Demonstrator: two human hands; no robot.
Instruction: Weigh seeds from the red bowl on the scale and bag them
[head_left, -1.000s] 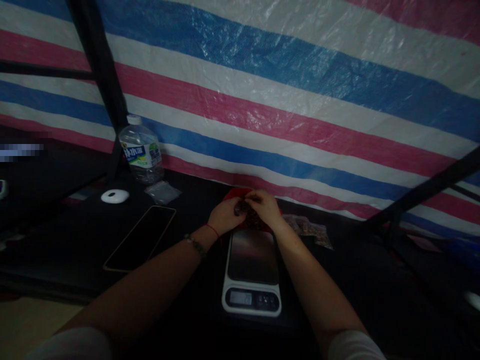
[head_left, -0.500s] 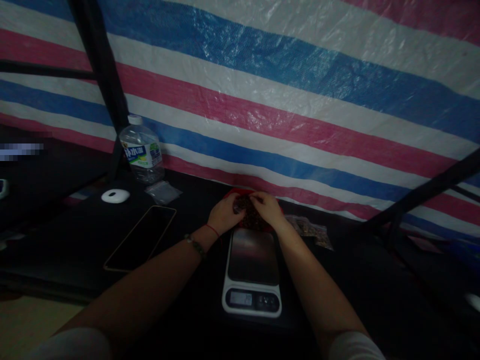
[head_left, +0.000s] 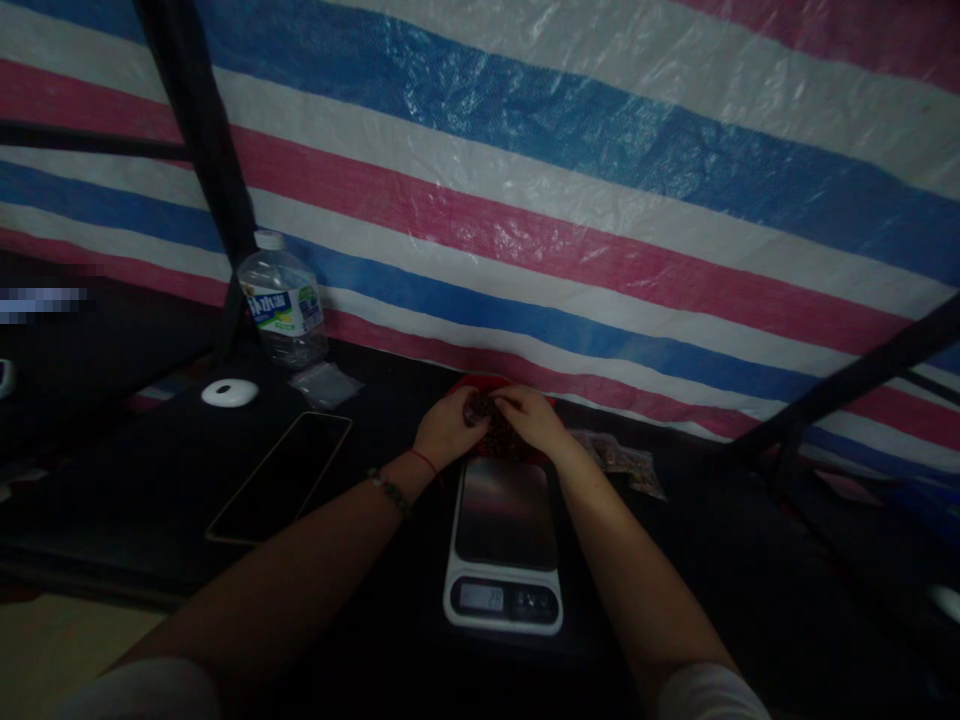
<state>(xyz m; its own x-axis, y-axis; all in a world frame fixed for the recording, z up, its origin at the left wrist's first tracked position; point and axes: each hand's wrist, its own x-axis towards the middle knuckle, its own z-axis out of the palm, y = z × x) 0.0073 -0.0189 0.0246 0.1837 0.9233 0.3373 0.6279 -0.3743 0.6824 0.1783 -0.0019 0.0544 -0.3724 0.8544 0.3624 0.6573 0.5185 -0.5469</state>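
Scale: white, dark plate, on the worktop (head_left: 135,500) between the forearms, display side toward the front edge; no change since half a second ago. Scale (head_left: 506,515) display lit, digits too blurry to read.
Phone: dark-screened phone (head_left: 281,478) lies slanted left of the left forearm, near end close to the worktop's front edge; same spot as before.
Left hand: curled around a small clear bag; hand (head_left: 450,425) barely shifted, bag's dark contents show more compactly than half a second ago. Red string and beaded bracelet at the wrist.
Right hand: fingertips bunched at the bag's upper right side; hand (head_left: 534,418) now slightly nearer the left one, gap between them narrower. Too dim to tell whether it grips the bag or loose bits.
Small bag: between the two hands, above the red tray; bag (head_left: 476,408) looks partly filled.
Red tray: just beyond the scale, at the worktop's back edge, under both hands; tray (head_left: 480,382) holds dark bits (head_left: 504,440).
Filled bags: right of the tray, near the back edge; bags (head_left: 622,462) unmoved.
White case: oval case (head_left: 229,393) beyond the phone.
Flat clear bag: bag (head_left: 327,386) just in front of the bottle.
Bottle: upright bottle (head_left: 283,305), back edge, beside the black pole (head_left: 196,120).
Striped sheet: behind everything; sheet (head_left: 525,200) unchanged.
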